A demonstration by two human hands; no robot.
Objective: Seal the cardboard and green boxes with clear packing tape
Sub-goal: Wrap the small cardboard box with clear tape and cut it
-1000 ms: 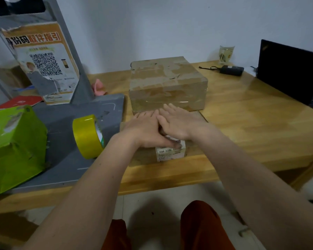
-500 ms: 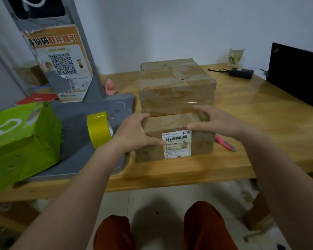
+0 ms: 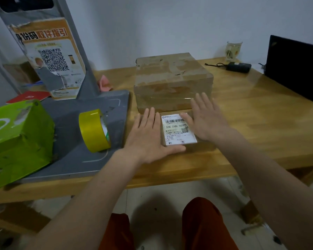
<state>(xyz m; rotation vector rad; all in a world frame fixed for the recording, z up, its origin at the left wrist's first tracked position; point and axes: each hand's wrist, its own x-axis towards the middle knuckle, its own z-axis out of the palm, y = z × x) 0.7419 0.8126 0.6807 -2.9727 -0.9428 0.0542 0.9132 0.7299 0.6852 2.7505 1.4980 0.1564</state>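
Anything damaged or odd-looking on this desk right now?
Yes. The green box at the left looks crumpled and dented, tilted on the grey base. The poster on the grey stand is torn along its edges. The big cardboard box has scuffed, peeling patches on top.

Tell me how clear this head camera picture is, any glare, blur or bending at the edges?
Head view: dim, flat indoor light with a greenish cast; glare streaks on the taped front of the large cardboard box and a sheen on the table at right; wide-angle bending tilts the grey stand and stretches the forearms; the shipping label between the left hand and right hand reads only partly, its fine print soft.
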